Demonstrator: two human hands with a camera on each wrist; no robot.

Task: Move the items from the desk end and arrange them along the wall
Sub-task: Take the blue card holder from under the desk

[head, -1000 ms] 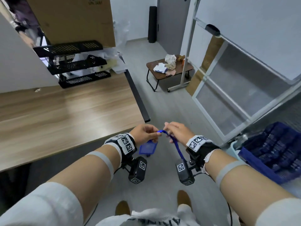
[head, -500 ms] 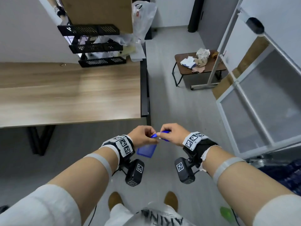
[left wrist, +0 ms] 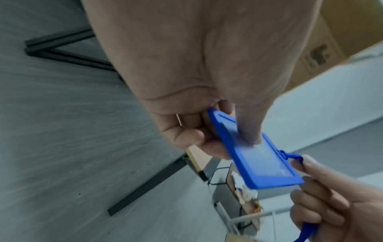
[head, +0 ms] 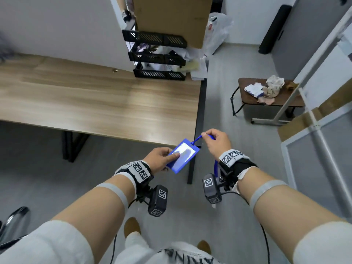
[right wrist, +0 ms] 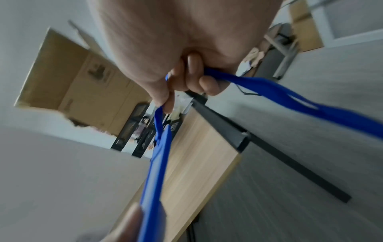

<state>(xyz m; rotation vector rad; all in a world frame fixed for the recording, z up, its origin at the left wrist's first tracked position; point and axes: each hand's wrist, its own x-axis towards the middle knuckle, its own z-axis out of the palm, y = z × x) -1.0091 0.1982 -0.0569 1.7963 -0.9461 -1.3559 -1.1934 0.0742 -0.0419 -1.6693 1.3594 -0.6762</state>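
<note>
Here, left hand (head: 159, 158) pinches the blue badge holder (head: 182, 156); right hand (head: 217, 141) apparently pinches its lanyard (head: 198, 139).

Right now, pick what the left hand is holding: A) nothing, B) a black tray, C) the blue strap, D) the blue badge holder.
D: the left hand pinches the blue badge holder, thumb on its clear window, while the right hand grips the blue strap.

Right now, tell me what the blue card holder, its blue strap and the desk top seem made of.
Blue rectangular card holder: apparently moulded plastic or silicone, matte frame, glossy clear window catching glare.
Blue flat strap: probably woven fabric; it bends limply.
Wood-grain desk top: likely laminate, smooth with soft sheen.
</note>
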